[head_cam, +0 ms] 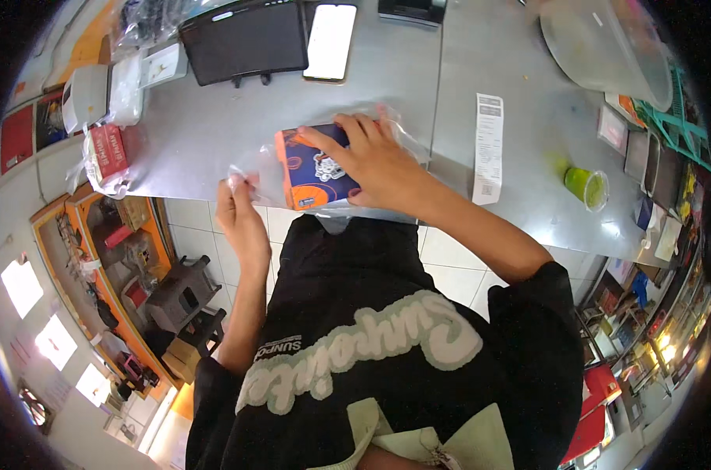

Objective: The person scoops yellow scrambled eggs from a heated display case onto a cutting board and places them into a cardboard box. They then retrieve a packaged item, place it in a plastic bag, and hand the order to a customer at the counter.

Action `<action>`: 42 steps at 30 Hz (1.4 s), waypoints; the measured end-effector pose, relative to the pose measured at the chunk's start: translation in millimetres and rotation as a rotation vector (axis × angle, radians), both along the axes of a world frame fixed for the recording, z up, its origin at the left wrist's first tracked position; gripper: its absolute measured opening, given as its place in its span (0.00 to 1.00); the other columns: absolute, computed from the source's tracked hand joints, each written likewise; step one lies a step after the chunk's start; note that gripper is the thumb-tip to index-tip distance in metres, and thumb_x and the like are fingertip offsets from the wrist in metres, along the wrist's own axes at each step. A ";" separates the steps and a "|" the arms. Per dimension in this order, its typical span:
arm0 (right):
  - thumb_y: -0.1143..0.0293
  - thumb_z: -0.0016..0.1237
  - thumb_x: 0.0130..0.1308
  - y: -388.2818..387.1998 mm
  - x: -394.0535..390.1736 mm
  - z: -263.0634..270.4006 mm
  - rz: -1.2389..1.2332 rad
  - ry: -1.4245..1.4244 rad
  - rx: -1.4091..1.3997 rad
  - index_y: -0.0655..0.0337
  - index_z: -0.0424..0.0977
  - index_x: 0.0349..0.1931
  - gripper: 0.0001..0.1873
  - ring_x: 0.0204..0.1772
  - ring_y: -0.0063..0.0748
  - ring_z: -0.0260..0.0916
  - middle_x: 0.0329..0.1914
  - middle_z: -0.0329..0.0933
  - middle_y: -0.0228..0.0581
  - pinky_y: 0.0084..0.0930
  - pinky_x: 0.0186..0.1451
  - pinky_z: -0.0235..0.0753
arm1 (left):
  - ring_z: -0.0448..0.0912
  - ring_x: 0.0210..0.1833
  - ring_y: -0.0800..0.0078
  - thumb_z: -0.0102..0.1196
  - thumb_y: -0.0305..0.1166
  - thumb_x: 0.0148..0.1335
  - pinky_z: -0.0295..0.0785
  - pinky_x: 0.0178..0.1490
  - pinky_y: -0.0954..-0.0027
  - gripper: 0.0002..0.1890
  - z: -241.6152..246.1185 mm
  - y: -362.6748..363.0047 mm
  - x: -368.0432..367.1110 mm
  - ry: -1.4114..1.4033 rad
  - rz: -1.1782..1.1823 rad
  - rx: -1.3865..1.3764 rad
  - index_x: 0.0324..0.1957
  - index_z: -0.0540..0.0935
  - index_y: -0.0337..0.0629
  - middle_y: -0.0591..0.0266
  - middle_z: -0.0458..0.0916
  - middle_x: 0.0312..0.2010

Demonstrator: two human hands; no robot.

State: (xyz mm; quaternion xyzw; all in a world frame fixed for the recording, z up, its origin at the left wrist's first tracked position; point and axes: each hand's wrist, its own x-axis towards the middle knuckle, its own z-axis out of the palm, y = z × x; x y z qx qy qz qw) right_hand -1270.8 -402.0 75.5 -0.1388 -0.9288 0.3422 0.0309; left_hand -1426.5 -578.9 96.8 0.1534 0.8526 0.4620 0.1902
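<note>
A dark blue and orange printed carton [317, 167] lies near the front edge of the metal table, with a clear plastic bag [411, 138] spread beneath and around it. Across the carton's top and right side rests my right hand [373, 161], its fingers spread over the far edge and thumb at the near edge. To the left of the carton, my left hand [238, 202] pinches a gathered end of the plastic between thumb and fingers. Whether the carton sits fully inside the bag is hard to tell.
A tablet [244, 41] and a lit phone [330, 42] lie at the back. On the right are a paper receipt [488, 150], a plastic cup [587, 188] of green contents and a large translucent tub [605, 50]. A bagged red box [107, 151] stands at the left edge.
</note>
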 end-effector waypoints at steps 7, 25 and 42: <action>0.67 0.73 0.40 -10.2 -21.7 26.6 -0.011 -0.110 0.135 0.33 0.47 0.76 0.62 0.67 0.56 0.63 0.62 0.64 0.52 0.66 0.75 0.48 | 0.68 0.28 0.78 0.46 0.38 0.74 0.67 0.38 0.74 0.20 33.7 16.7 -44.9 -0.382 -0.039 0.526 0.54 0.79 0.28 0.69 0.68 0.21; 0.62 0.52 0.64 -97.6 -166.6 26.3 -0.219 -0.551 0.540 0.31 0.47 0.76 0.42 0.71 0.57 0.63 0.72 0.60 0.57 0.84 0.68 0.36 | 0.81 0.32 0.66 0.58 0.19 0.55 0.75 0.45 0.67 0.25 71.4 -35.5 -197.8 -0.518 -0.914 0.684 0.58 0.78 0.29 0.59 0.88 0.28; 0.52 0.53 0.64 212.0 -349.0 19.9 -0.390 -0.353 0.494 0.50 0.84 0.44 0.16 0.46 0.52 0.80 0.40 0.83 0.48 0.41 0.51 0.79 | 0.67 0.48 0.55 0.58 0.41 0.62 0.61 0.52 0.54 0.25 -55.2 78.5 -292.9 0.539 -0.840 -0.056 0.63 0.76 0.58 0.53 0.69 0.44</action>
